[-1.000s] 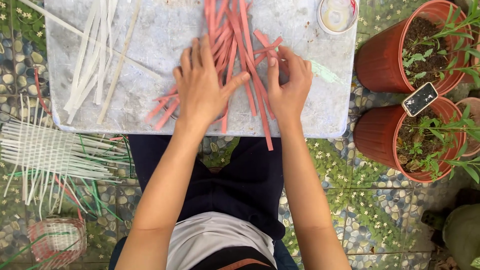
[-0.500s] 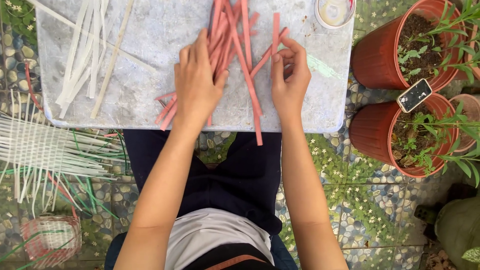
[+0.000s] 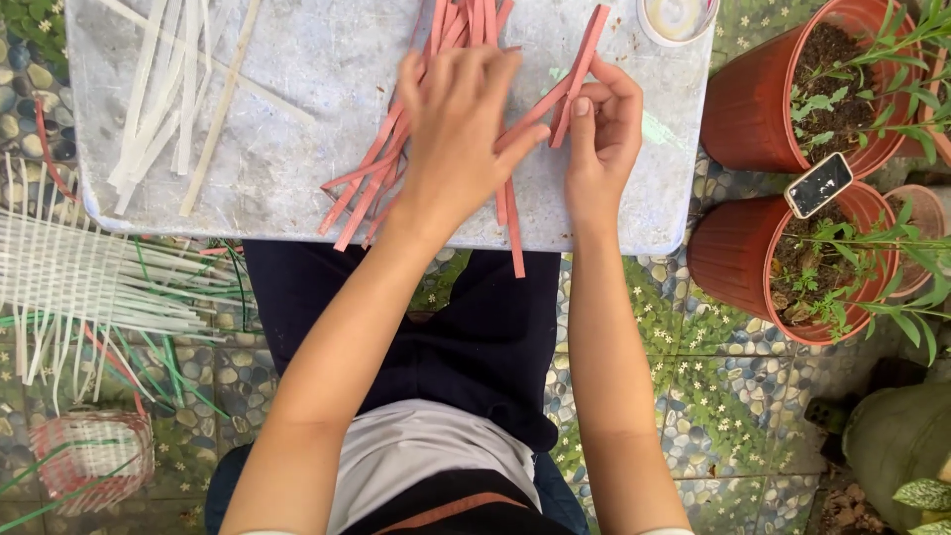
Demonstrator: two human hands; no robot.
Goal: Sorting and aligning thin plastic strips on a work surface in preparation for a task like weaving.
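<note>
A bundle of long pink strips (image 3: 371,173) lies on a grey-white board (image 3: 327,69) across my lap. My left hand (image 3: 461,129) rests flat on the strips with its fingers spread, pressing them to the board. My right hand (image 3: 604,129) pinches one or two pink strips (image 3: 584,50) between thumb and fingers at the bundle's right side, lifting them a little off the board. One pink strip (image 3: 515,238) hangs over the board's near edge.
White strips (image 3: 168,99) lie on the board's left part, a small white cup (image 3: 679,18) at its top right. A woven white mat (image 3: 69,287) and a small woven basket (image 3: 89,461) sit on the floor at left. Two red plant pots (image 3: 783,99) stand at right, a phone (image 3: 817,185) on one.
Both hands have drawn the pink strips together into a tighter bundle. My right hand has closed on a strip at the right and raised it. The view has shifted slightly.
</note>
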